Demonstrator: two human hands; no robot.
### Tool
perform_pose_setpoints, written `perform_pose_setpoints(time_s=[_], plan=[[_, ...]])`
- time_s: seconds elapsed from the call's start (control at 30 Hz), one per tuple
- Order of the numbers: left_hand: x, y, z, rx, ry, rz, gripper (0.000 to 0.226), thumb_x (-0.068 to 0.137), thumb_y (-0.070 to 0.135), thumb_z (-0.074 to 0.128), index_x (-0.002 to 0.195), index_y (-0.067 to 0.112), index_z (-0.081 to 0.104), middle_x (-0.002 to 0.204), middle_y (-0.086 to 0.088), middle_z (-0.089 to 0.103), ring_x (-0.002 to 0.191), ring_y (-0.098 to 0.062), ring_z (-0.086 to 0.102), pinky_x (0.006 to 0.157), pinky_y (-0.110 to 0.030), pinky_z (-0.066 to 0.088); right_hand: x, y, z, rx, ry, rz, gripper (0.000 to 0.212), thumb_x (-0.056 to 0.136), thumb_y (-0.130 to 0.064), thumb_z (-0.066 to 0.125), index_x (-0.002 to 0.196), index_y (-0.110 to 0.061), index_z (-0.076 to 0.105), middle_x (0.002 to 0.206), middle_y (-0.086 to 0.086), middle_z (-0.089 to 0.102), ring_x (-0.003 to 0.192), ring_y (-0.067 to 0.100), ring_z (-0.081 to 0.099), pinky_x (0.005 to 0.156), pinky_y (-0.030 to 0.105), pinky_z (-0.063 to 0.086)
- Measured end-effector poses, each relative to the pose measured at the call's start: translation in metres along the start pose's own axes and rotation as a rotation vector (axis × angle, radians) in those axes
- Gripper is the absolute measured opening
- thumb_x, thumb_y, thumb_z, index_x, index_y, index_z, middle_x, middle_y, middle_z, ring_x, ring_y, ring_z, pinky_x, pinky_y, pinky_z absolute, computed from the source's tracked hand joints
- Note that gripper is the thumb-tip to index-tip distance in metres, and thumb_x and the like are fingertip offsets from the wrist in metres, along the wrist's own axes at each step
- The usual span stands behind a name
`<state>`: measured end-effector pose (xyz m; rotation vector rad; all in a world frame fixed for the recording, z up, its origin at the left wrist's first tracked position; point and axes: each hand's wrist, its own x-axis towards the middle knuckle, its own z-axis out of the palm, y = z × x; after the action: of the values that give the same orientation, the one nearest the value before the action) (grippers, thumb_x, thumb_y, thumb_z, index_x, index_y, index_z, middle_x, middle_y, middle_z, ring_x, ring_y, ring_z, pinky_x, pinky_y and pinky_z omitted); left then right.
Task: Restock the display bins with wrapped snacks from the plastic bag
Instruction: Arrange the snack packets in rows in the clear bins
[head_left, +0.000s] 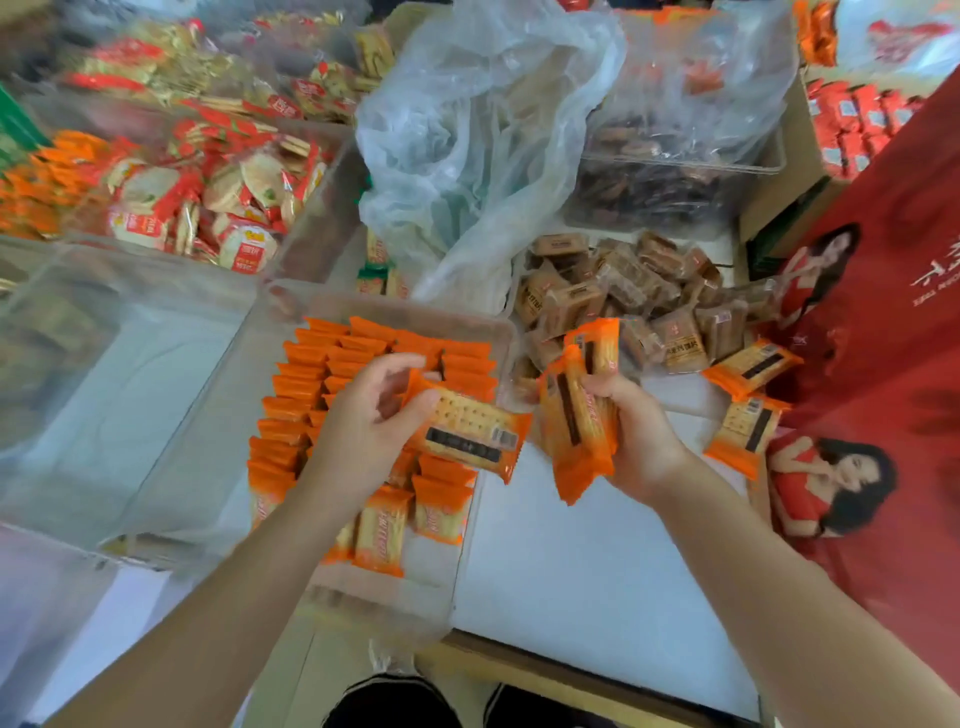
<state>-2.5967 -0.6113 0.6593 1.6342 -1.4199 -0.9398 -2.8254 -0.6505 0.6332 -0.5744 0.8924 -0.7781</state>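
Observation:
My left hand (371, 421) holds one orange-wrapped cracker pack (470, 434) by its left end, above a clear display bin (363, 597) filled with rows of the same orange packs (306, 395). My right hand (631, 431) grips a stack of several orange packs (576, 410), standing on edge just right of the bin. Two loose orange packs (748, 421) lie on the white surface further right. The crumpled clear plastic bag (467, 135) stands behind the bin, at the top centre.
A pile of brown-wrapped snacks (623, 291) lies behind my right hand. Clear bins of red-and-white rice crackers (223, 202) sit at the left, an empty clear bin (104, 374) nearer. A bin of dark snacks (670, 182) stands at the back right, a red printed bag (883, 322) at the right edge.

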Motion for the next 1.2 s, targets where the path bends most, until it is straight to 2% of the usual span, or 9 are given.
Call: perform_pose_setpoints(time_s=[0.1,0.17,0.23,0.3,0.43,0.67,0.87,0.97,1.2], plan=[[-0.011,-0.025,-0.047,0.056,-0.050,-0.049,0.025,0.084,0.018,0.067,0.102,0.034,0.059,0.098,0.014,0.064,0.087,0.010,0.058,0.074,-0.010,0.041,0.006,0.018,0.038,0.011,-0.076,0.050,0.048,0.057,-0.026,0.070,0.102,-0.008,0.066,0.100,0.016,0.066,0.083,0.027,0.065,0.077,0.038,0.052],[-0.017,-0.042,-0.081,0.118,-0.136,-0.017,0.024,0.080,0.023,0.072,0.098,0.033,0.060,0.096,0.012,0.066,0.082,0.014,0.058,0.076,-0.009,0.042,0.010,0.028,0.065,-0.069,-0.080,0.042,0.049,0.065,-0.024,0.068,0.109,-0.006,0.060,0.097,0.014,0.065,0.077,0.022,0.066,0.064,0.031,0.054],[-0.021,-0.059,-0.112,0.234,-0.229,0.005,0.028,0.072,0.039,0.067,0.098,0.034,0.062,0.094,0.019,0.066,0.084,0.013,0.058,0.077,-0.006,0.041,0.015,0.037,0.088,-0.256,-0.032,-0.039,0.050,0.068,-0.021,0.069,0.115,-0.009,0.055,0.092,0.005,0.066,0.075,0.016,0.066,0.057,0.023,0.051],[-0.021,-0.077,-0.137,0.388,-0.351,0.036,0.032,0.070,0.047,0.064,0.099,0.034,0.065,0.090,0.023,0.067,0.084,0.007,0.060,0.075,-0.011,0.044,0.019,0.050,0.108,-0.468,0.055,-0.104,0.063,0.067,-0.014,0.079,0.123,-0.015,0.049,0.095,0.001,0.066,0.084,0.014,0.064,0.065,0.022,0.051],[-0.012,-0.110,-0.152,0.675,-0.652,0.075,0.026,0.085,0.021,0.066,0.111,0.026,0.065,0.101,0.013,0.065,0.087,-0.005,0.059,0.078,-0.022,0.045,0.022,0.085,0.139,-0.675,0.166,-0.110,0.068,0.071,-0.002,0.078,0.126,-0.018,0.041,0.095,-0.012,0.056,0.081,0.005,0.060,0.072,0.022,0.051],[0.015,-0.137,-0.148,0.823,-0.895,0.177,0.026,0.092,0.019,0.056,0.116,0.018,0.063,0.119,0.001,0.061,0.108,-0.015,0.054,0.090,-0.027,0.041,0.019,0.113,0.149,-0.142,0.094,-0.024,0.053,0.066,-0.011,0.057,0.120,-0.008,0.052,0.100,0.016,0.060,0.090,0.034,0.059,0.079,0.048,0.046],[0.025,-0.137,-0.153,0.933,-0.974,0.463,0.029,0.091,0.021,0.057,0.120,0.021,0.061,0.117,0.003,0.061,0.109,-0.016,0.051,0.091,-0.029,0.041,0.017,0.123,0.153,-0.182,0.134,-0.009,0.059,0.069,-0.017,0.059,0.127,-0.010,0.048,0.111,0.023,0.062,0.096,0.038,0.063,0.085,0.054,0.050],[0.020,-0.133,-0.168,0.750,-0.890,0.741,0.024,0.082,0.019,0.069,0.105,0.024,0.069,0.100,0.012,0.068,0.086,-0.014,0.050,0.073,-0.029,0.045,0.018,0.126,0.156,-0.265,0.161,-0.002,0.061,0.066,-0.024,0.072,0.123,-0.018,0.051,0.121,0.026,0.056,0.106,0.047,0.057,0.094,0.059,0.044],[0.011,-0.136,-0.192,0.906,-0.769,0.844,0.028,0.069,0.006,0.070,0.090,0.024,0.072,0.094,0.007,0.067,0.076,-0.017,0.064,0.051,-0.023,0.039,0.029,0.136,0.170,-0.442,0.245,0.012,0.071,0.067,-0.018,0.084,0.126,-0.025,0.045,0.109,0.005,0.064,0.098,0.026,0.065,0.078,0.037,0.054]])
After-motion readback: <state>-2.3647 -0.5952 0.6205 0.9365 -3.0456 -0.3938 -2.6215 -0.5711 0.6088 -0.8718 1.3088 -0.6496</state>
